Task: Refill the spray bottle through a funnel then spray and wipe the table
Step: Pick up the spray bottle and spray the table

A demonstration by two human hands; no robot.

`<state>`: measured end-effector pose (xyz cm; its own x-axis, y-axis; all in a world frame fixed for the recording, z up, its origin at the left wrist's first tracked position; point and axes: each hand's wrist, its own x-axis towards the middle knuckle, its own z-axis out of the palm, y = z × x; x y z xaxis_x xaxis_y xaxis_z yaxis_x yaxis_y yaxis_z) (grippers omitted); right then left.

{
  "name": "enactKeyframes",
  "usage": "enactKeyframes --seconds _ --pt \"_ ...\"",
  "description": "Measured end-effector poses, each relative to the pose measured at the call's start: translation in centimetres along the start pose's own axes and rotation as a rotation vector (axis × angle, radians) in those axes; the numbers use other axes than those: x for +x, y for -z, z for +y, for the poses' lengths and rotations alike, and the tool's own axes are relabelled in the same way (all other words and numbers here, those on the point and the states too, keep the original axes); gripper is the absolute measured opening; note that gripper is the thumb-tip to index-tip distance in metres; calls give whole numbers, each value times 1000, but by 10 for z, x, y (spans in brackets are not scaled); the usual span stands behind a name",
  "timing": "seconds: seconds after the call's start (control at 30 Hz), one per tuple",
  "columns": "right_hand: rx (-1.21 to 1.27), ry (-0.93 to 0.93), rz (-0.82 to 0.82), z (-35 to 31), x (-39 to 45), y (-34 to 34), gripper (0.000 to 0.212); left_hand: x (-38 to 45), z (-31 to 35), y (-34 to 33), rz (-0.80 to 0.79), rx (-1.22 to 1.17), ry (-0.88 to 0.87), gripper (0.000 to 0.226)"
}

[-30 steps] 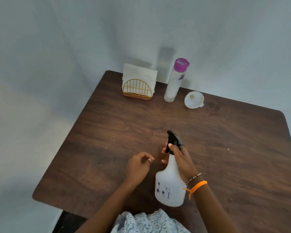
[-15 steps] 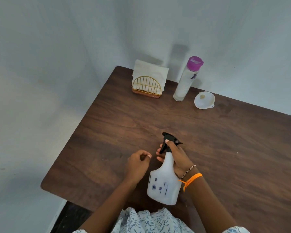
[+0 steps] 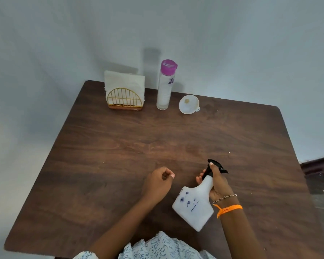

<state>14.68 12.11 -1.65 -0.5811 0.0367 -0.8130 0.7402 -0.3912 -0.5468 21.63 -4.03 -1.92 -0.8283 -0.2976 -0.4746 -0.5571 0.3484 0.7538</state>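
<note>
Spray bottle: white plastic body with small blue flower prints, black trigger head; tilted, neck pointing up and away from the person, over the near right part of the counter. Whether its base touches the wood cannot be told.

Right hand: grip closed round the bottle's neck, one finger laid over the top of the trigger head. Beaded bracelet and orange band on the wrist.

Left hand: just left of the bottle, apart from it, low over the counter; fingers curled loosely inward with thumb against forefinger, nothing seen in them (an idle, relaxed grip).

Funnel: white, at the far edge, wide mouth up, small tab handle to the right.

Refill bottle: tall, clear, milky contents, purple cap on; upright just left of the funnel.

Napkin holder: gold wire arch on a brown base, white napkins standing in it; far left corner, beside the refill bottle.

Counter: dark brown wood grain, rounded corners, set against a pale wall.
</note>
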Motion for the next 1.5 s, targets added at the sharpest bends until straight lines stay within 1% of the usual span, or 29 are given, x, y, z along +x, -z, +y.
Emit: enactKeyframes --seconds 0.13,0.2,0.4,0.47,0.57,0.63,0.7,0.77,0.83,0.9,1.0,1.17,1.33,1.5 --pt "-17 -33 -88 -11 -8 2 27 2 6 -5 -15 10 -9 10" --pt "-71 5 -138 -15 -11 2 24 2 7 -5 -13 15 -9 9" --pt "-267 250 -174 -46 -16 -5 15 5 12 -5 -46 21 1 10" --pt "-292 373 -183 -64 -17 -8 11 9 18 -3 -55 4 10 11" --pt "-384 592 -155 -94 -12 -15 10 18 30 -2 -54 -40 25 12" --pt "-412 683 -144 -112 -6 -23 7 26 39 -3 -50 -39 13 12" --pt "-392 774 -125 -130 5 -33 13 37 48 -4 -41 -35 -15 12" --pt "-382 858 -57 -147 18 -42 22 48 61 -5 -22 -31 -41 12" --pt "-347 909 -3 -163 33 -51 23 61 75 -4 -8 -16 -64 13" --pt "-282 921 11 -180 47 -61 20 76 89 -3 3 7 -85 12" --pt "-294 919 1 -199 70 -76 21 98 107 0 -11 -2 -127 10" --pt "-367 902 -73 -224 111 -92 23 128 130 5 -9 11 -150 10" --pt "-321 874 -151 -245 134 -99 21 145 137 8 30 -28 -162 11" --pt "-352 862 -219 -249 140 -109 30 152 138 7 30 -43 -153 11"
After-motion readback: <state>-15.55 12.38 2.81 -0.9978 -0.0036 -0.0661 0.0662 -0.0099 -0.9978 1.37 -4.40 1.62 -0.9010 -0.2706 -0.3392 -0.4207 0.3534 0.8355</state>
